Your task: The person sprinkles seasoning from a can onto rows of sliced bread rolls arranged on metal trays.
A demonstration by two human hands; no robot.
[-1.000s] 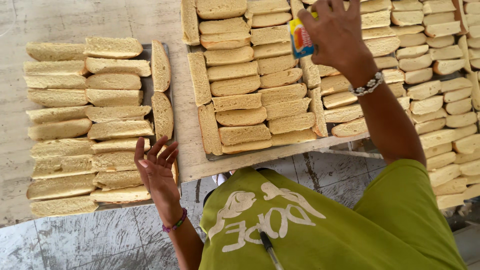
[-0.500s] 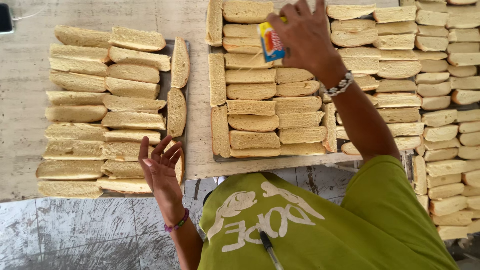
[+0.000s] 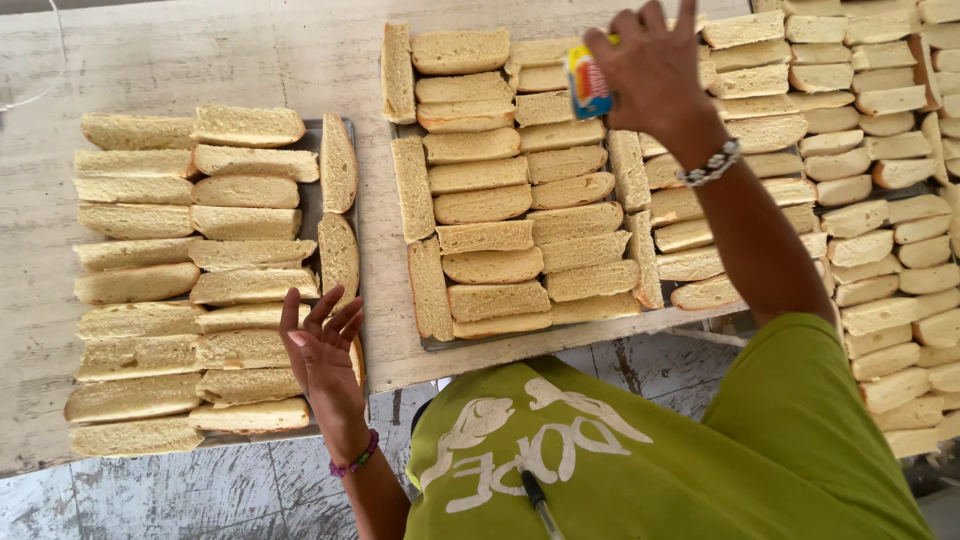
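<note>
Gripping a small yellow-and-blue packet (image 3: 588, 82), the right hand (image 3: 655, 70) is hovering over the middle tray (image 3: 480, 340) of split bread rolls (image 3: 485, 205), fingers curled around the packet. The left hand (image 3: 322, 352) is hanging open, fingers spread, holding nothing, just above the near corner of the left tray (image 3: 345, 130). Slackening that hold could be dropping the packet onto the rolls; a brushing left wrist could be nudging the crowded edge slices out of line.
</note>
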